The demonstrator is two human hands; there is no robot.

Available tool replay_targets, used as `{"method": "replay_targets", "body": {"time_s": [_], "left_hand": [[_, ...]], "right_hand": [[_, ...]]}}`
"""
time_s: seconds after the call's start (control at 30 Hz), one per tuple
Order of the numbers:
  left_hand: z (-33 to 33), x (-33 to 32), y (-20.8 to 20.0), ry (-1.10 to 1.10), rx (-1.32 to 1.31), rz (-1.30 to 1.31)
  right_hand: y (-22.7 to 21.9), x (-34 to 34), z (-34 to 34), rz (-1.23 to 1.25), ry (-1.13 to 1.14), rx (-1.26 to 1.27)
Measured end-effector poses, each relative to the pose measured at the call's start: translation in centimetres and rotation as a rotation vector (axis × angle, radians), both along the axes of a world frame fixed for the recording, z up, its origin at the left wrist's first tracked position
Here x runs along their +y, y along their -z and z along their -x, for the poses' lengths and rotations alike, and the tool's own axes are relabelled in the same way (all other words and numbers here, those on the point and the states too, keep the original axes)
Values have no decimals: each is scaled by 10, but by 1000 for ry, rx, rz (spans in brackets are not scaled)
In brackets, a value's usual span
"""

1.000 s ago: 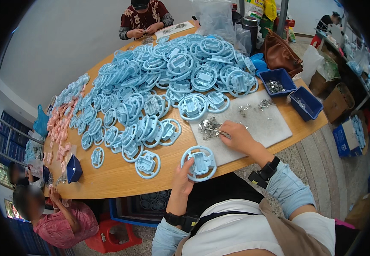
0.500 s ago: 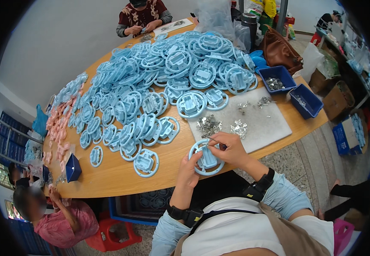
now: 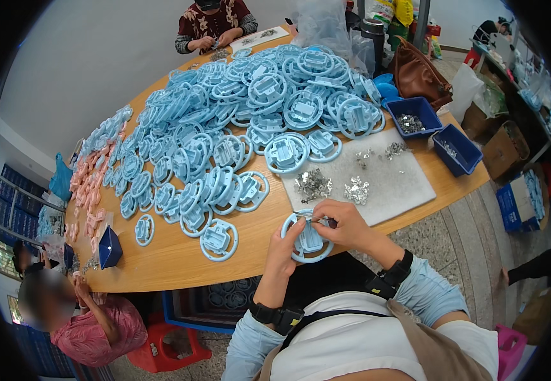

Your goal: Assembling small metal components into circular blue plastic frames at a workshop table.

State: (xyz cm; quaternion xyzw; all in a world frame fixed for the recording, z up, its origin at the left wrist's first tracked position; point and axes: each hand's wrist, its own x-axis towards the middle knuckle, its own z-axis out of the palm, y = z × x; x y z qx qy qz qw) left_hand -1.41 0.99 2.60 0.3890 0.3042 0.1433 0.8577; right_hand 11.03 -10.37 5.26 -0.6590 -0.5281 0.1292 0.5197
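Observation:
At the table's near edge, my left hand (image 3: pixel 279 251) grips the left rim of a light blue plastic toy steering wheel (image 3: pixel 310 241), thumb on top. My right hand (image 3: pixel 345 225) is closed on a thin metal tool with a dark end (image 3: pixel 331 223). It looks like tweezers, but my fingers partly cover it. The tool lies across the upper part of the wheel, close to my left thumb. Just beyond, a whitish board (image 3: pixel 389 190) bears small piles of metal pieces (image 3: pixel 313 184). A big heap of similar blue wheels (image 3: pixel 250 95) covers the table's middle.
Two dark blue bins (image 3: pixel 415 130) with small metal parts stand at the right, near a brown bag (image 3: pixel 415 76). Pink parts (image 3: pixel 94 174) lie on the left. Co-workers sit at the far side (image 3: pixel 215 25) and lower left (image 3: pixel 100 330).
The metal tool has tilted: its tip now points left across the top of the wheel. My right hand has shifted slightly down; my left still holds the wheel.

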Motion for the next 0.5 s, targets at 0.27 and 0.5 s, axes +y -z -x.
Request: {"method": "replay_targets", "body": {"time_s": [0.27, 0.5], "left_hand": [[-1, -3, 8, -65, 56, -87], [0, -6, 4, -69, 68, -145]], "right_hand": [[7, -5, 20, 40, 179, -312], [10, 4, 12, 91, 186, 163]]}}
